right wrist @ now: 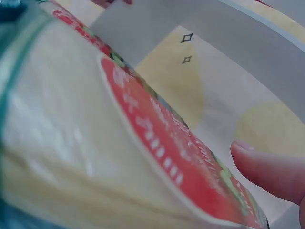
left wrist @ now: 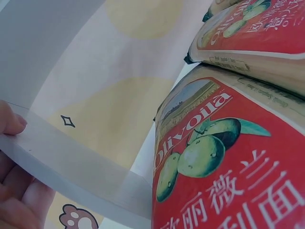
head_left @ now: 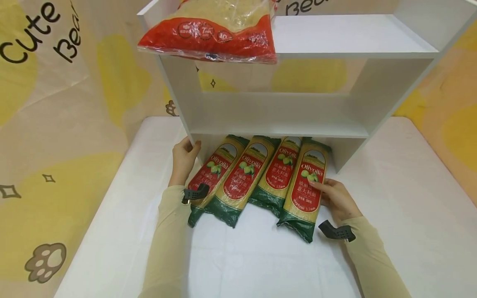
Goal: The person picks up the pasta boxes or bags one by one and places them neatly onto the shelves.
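Observation:
Several green-ended packs of spaghetti [head_left: 243, 174] with red labels lie side by side, their far ends under the lowest board of a white shelf unit [head_left: 275, 114]. My right hand [head_left: 338, 199] holds the rightmost spaghetti pack [head_left: 306, 192] at its right edge, thumb on top and the other fingers hidden below. In the right wrist view, the thumb [right wrist: 271, 168] shows beside a pack [right wrist: 57, 105]. My left hand [head_left: 183, 160] grips the front edge of the unit's left side panel [left wrist: 90, 179], thumb on one face and fingers on the other, next to the leftmost pack [head_left: 213, 171].
On the top board at the left lies a large red and clear bag of pasta [head_left: 212, 37], overhanging the front edge. The unit stands on a white-covered table [head_left: 253, 265]. A patterned cloth [head_left: 74, 165] hangs behind and at the sides.

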A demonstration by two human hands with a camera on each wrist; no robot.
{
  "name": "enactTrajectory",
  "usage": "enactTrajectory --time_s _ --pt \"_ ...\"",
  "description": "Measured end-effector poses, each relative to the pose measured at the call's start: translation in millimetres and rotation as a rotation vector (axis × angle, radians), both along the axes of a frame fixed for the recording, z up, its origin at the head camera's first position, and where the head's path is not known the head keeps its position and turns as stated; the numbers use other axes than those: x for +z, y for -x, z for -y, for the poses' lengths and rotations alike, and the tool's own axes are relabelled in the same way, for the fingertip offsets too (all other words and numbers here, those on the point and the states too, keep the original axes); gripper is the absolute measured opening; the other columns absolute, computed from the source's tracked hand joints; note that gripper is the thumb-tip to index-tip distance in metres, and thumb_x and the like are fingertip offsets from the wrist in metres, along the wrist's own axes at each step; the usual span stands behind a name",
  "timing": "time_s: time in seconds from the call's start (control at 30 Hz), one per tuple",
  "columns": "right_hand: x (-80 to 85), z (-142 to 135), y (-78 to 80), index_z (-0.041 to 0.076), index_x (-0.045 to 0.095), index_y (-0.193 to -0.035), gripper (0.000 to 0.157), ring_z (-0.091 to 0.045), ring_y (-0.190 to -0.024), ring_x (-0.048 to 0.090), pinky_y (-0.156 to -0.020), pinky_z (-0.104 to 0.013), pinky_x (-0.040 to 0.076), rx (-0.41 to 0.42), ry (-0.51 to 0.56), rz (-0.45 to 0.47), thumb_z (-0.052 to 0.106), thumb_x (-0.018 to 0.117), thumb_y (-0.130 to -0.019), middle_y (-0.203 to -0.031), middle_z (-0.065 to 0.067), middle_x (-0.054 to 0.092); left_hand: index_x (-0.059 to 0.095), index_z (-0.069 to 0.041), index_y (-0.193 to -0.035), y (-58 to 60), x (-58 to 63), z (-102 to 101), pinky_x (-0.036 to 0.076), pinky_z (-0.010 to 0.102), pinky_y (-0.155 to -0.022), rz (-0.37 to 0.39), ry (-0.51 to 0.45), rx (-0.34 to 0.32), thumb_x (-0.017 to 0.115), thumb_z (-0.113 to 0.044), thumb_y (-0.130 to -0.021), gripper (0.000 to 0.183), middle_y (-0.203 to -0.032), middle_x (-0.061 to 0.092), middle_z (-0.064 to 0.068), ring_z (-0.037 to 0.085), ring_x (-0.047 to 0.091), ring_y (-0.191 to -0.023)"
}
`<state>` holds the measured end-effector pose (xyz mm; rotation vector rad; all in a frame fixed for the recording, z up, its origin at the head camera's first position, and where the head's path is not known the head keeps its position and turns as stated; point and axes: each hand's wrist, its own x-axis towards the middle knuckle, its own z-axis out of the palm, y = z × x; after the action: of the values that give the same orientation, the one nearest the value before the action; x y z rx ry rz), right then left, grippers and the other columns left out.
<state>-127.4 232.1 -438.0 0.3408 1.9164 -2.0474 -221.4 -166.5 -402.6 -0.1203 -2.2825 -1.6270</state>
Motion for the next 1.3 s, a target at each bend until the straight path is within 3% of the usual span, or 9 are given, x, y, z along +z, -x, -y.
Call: enactTrajectory --time_s 0.2,0.37,0.47,0.53,0.6,0.7,0.87,1.17,1.3 --pt "0.3 5 1.0 -0.008 0.041 -0.123 0.051 -0.005 -0.074 0.062 -0.071 -0.022 0.050 0.023 -0.113 -0.001 0.025 0.062 -0.091 -0.079 0.009 0.064 0.060 0.007 -0.118 -0.7 1.2 -1 0.048 0.048 -0.089 0.003 0.003 0.001 0.056 -0.006 -0.091 0.031 -0.116 0.061 0.026 0.036 0.060 -0.108" --pt "-2.8 5 1.1 -0.009 0.035 -0.127 0.053 -0.005 -0.076 0.062 -0.073 -0.022 0.050 0.047 -0.121 -0.045 0.019 0.062 -0.091 -0.082 0.009 0.064 0.059 0.008 -0.119 -0.9 1.7 -1 0.048 0.048 -0.089 0.007 0.009 0.002 0.056 -0.006 -0.091 0.031 -0.117 0.061 0.026 0.036 0.059 -0.109" --pt "-4.4 6 0.5 -0.010 0.033 -0.129 0.055 -0.004 -0.076 0.062 -0.074 -0.021 0.049 0.048 -0.135 -0.060 0.017 0.062 -0.090 -0.083 0.009 0.063 0.059 0.011 -0.118 -8.8 13.5 -5 0.047 0.049 -0.090 0.021 0.011 0.001 0.054 -0.003 -0.092 0.030 -0.116 0.060 0.028 0.038 0.059 -0.108" --pt "-4.9 6 0.0 -0.010 0.033 -0.130 0.057 -0.004 -0.076 0.061 -0.074 -0.021 0.048 0.042 -0.159 -0.064 0.018 0.062 -0.090 -0.084 0.008 0.063 0.058 0.012 -0.117 -8.7 13.5 -5 0.048 0.049 -0.089 0.022 0.003 -0.002 0.054 -0.003 -0.092 0.030 -0.115 0.060 0.029 0.038 0.059 -0.107" --pt "-5.4 7 -0.9 -0.010 0.031 -0.132 0.061 -0.004 -0.078 0.061 -0.075 -0.021 0.048 0.036 -0.179 -0.059 0.021 0.063 -0.090 -0.088 0.006 0.063 0.058 0.012 -0.118 -8.5 13.4 -5 0.047 0.049 -0.089 0.033 -0.001 -0.003 0.053 -0.002 -0.092 0.030 -0.115 0.060 0.029 0.038 0.059 -0.107" --pt "-6.5 8 -1.6 -0.008 0.030 -0.135 0.066 -0.005 -0.081 0.060 -0.077 -0.023 0.048 0.045 -0.247 -0.073 0.027 0.064 -0.090 -0.098 -0.003 0.061 0.059 0.010 -0.118 -0.3 1.0 0 0.048 0.048 -0.089 0.017 -0.012 -0.004 0.054 -0.005 -0.092 0.031 -0.115 0.061 0.027 0.036 0.060 -0.107" --pt "-7.4 9 -1.2 -0.007 0.031 -0.136 0.068 -0.007 -0.084 0.058 -0.077 -0.023 0.047 0.091 -0.366 -0.127 0.032 0.063 -0.090 -0.112 -0.017 0.058 0.059 0.009 -0.118 -0.6 -0.2 0 0.048 0.050 -0.088 0.002 -0.009 -0.008 0.055 -0.006 -0.092 0.031 -0.116 0.061 0.027 0.036 0.060 -0.107" --pt "1.9 14 -7.5 -0.009 0.029 -0.137 0.071 -0.011 -0.090 0.058 -0.088 -0.030 0.041 0.096 -0.416 -0.133 0.030 0.064 -0.089 -0.117 -0.024 0.056 0.061 0.008 -0.116 1.2 -0.9 0 0.048 0.049 -0.088 -0.010 0.001 -0.013 0.055 -0.005 -0.091 0.029 -0.114 0.060 0.029 0.035 0.061 -0.105" --pt "0.4 14 -9.6 -0.006 0.024 -0.141 0.073 -0.010 -0.091 0.058 -0.085 -0.027 0.045 0.075 -0.307 -0.086 0.026 0.064 -0.089 -0.120 -0.021 0.053 0.060 0.010 -0.116 1.1 -2.1 0 0.048 0.048 -0.087 -0.006 -0.002 -0.006 0.055 -0.004 -0.091 0.029 -0.114 0.061 0.028 0.035 0.061 -0.105"
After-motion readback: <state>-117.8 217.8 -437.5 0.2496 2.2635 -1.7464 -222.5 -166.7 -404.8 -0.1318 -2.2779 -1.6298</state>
